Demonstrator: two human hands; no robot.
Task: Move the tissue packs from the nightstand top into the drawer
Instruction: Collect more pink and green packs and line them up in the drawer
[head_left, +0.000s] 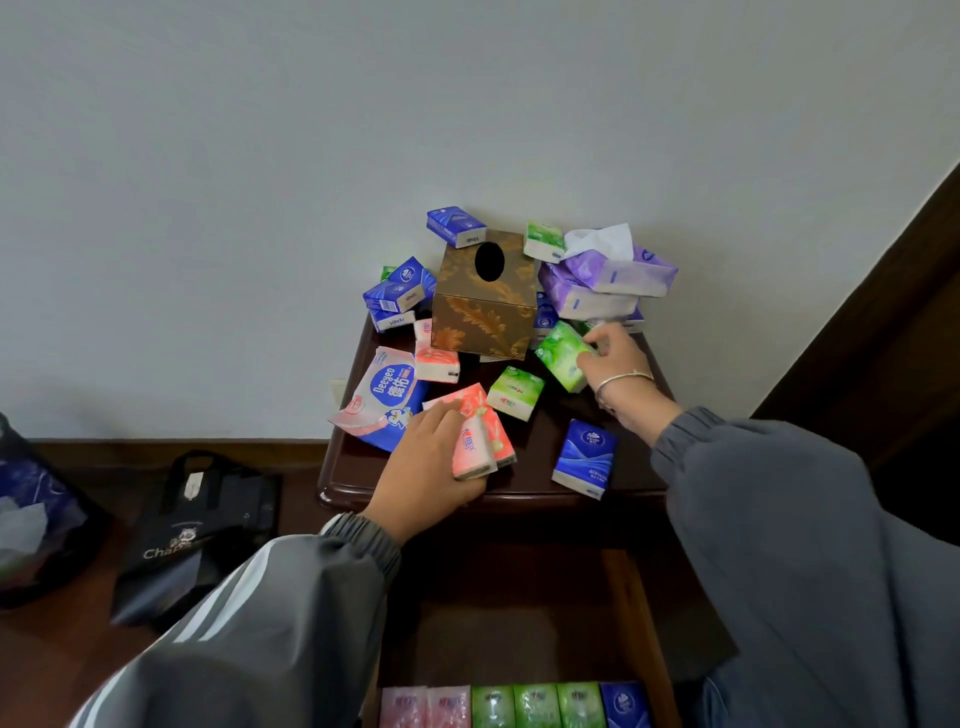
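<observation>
hands apart, each on its own load, likely to halve trips: left hand (431, 467) grips pink packs (480, 441) at centre, right hand (618, 358) pinches a green pack (562, 355) on the nightstand top (467, 499); drawer (519, 623), bottom centre, holds a colour-sorted row of packs (514, 704)

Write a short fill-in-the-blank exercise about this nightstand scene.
The left hand grips packs coloured ___.
The right hand grips a pack coloured ___.
Atop the brown tissue box lies a small pack coloured ___.
In the drawer, the green packs number ___.
Missing: pink; green; blue; three.
</observation>
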